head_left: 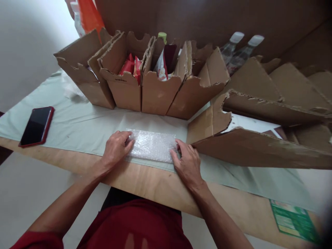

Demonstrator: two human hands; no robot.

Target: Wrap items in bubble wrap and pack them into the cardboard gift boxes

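Note:
A flat, clear sheet of bubble wrap [152,146] lies on the pale green cloth [85,129] near the table's front edge. Its left end is pinched between the thumb and fingers of my left hand [117,147]. At the opposite end, my right hand [187,162] grips the wrap in the same way, thumb toward me. The fingertips of both hands are partly hidden at the edges of the wrap.
Cardboard bins stand along the back, one holding red packets [131,65]. To the right, a long cardboard box [254,148] holds white sheets. A red-cased phone [36,126] lies left, a green packet [293,219] right. Bottles [243,48] stand behind.

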